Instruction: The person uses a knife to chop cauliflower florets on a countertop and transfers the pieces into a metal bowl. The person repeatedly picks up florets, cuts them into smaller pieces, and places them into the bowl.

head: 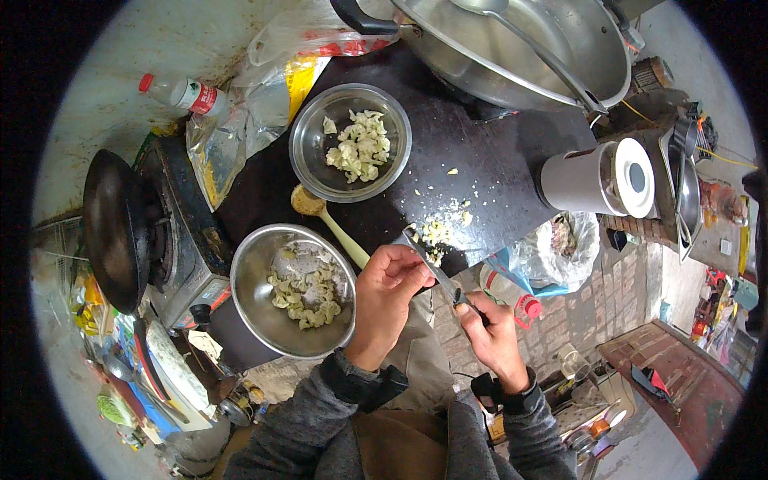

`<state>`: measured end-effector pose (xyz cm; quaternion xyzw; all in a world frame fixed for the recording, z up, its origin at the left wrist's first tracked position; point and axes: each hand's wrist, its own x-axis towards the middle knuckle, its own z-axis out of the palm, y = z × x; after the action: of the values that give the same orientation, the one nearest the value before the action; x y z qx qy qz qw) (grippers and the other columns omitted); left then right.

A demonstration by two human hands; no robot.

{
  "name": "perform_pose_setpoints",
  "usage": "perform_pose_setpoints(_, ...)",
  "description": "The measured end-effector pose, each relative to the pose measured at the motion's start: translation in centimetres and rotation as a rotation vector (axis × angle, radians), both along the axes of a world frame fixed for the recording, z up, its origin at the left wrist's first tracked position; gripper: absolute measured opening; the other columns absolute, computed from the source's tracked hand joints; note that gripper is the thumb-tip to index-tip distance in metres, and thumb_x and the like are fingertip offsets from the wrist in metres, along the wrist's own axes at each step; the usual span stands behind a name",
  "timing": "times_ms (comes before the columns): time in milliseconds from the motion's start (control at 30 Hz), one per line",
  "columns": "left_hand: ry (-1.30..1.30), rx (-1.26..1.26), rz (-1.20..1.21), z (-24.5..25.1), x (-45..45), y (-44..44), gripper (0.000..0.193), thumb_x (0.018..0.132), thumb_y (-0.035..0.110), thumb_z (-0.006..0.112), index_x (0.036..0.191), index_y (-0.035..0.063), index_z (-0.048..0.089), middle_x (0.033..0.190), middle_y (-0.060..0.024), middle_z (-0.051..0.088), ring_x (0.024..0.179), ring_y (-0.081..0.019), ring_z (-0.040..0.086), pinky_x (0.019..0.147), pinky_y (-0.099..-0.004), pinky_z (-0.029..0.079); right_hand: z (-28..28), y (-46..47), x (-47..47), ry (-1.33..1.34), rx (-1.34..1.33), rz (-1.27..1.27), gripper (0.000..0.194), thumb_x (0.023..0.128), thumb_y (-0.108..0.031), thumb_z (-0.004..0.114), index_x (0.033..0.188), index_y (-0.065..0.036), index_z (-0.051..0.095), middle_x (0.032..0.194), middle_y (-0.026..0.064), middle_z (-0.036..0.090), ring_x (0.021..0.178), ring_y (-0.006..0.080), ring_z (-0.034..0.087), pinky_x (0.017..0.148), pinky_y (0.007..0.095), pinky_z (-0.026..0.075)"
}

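My right hand (489,330) grips the dark handle of a kitchen knife (441,277), its blade pointing up and left. The fingertips of my left hand (390,294) are pinched together at the blade; whatever they pinch is too hidden to name. Just beyond the blade, cauliflower crumbs (438,231) lie scattered on the dark tabletop (468,150). To the left of my left hand is a steel bowl (240,294) with cauliflower florets (306,297) in cloudy liquid. Farther off, a second metal bowl (405,132) holds whiter cauliflower pieces (360,147). A pale green ladle or spoon (342,237) lies between the bowls.
A large steel pan (474,66) with a ladle (540,51) in it stands at the back. At right are a white lidded canister (585,177) and a lined waste bag (576,264). A black wok (117,231) sits on a gas stove (186,240) at left, near a plastic bottle (186,95).
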<state>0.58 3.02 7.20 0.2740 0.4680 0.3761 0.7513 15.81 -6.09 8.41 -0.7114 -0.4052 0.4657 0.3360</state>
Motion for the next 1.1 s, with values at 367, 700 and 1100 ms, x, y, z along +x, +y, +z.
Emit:
perform_pose_setpoints(367,-0.113,-0.183,0.022,0.1,0.1,0.3,0.018,0.090,0.001,0.063,0.104,0.0014,0.052,0.095,-0.0086,0.063,0.088,-0.0184,0.065,0.081,-0.0312,0.055,0.4,1.4,0.6,0.265,-0.063,-0.069,0.018,0.087,-0.018,0.070,0.091,0.000,0.067,0.067,0.0001,0.056,0.062,0.0070,0.048,0.056,0.0258,0.041)
perform_pose_setpoints(700,0.066,0.051,-0.064,0.7,0.1,0.6,0.017,0.091,0.002,0.062,0.102,-0.0019,0.050,0.096,-0.0103,0.062,0.087,-0.0167,0.067,0.075,-0.0272,0.058,0.2,5.8,-0.1,0.374,0.009,-0.173,0.009,0.086,-0.008,0.069,0.090,0.000,0.065,0.065,-0.0026,0.057,0.047,0.0019,0.043,0.041,0.0196,0.030)
perform_pose_setpoints(1100,0.188,0.132,-0.069,1.2,-0.5,0.5,0.009,0.090,0.002,0.064,0.096,-0.0014,0.058,0.093,-0.0063,0.065,0.080,-0.0097,0.064,0.071,-0.0232,0.055,1.4,6.2,-0.1,0.678,-0.080,-0.167,0.009,0.087,-0.002,0.063,0.095,0.001,0.063,0.080,0.0069,0.069,0.044,0.0031,0.045,0.039,0.0191,0.032)
